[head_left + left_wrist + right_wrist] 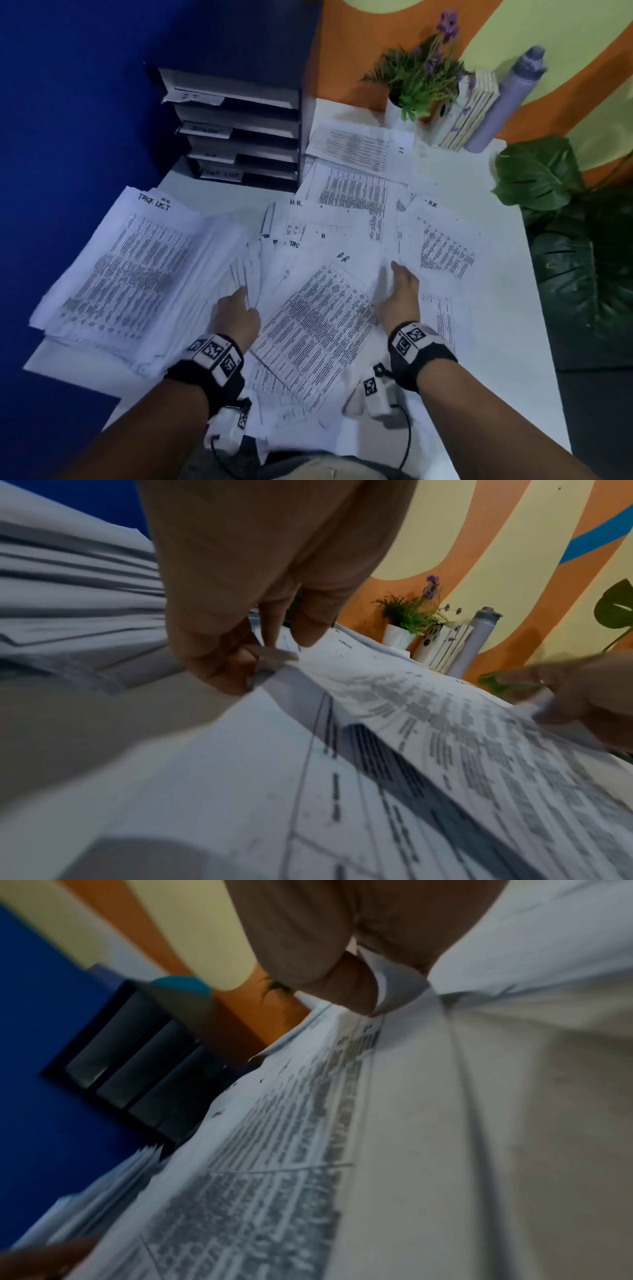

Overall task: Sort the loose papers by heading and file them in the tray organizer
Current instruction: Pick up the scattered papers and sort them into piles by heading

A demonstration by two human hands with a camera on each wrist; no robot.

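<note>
Loose papers [349, 219] lie scattered across the middle of the worktop [507, 308] — thin, limp, prone to slide. The left hand [236, 317] pinches a sheaf's edge; the right hand [399, 296] pinches a sheet's edge. Best gripped at edges — the tray organizer [236, 130] stands at the far left corner.

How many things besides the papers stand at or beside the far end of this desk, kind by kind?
Tray organizer: 1
Plants: 2, a flowering pot plant and a big-leaved plant
Bottle: 1
Bundle of upright books: 1
Total: 5
</note>
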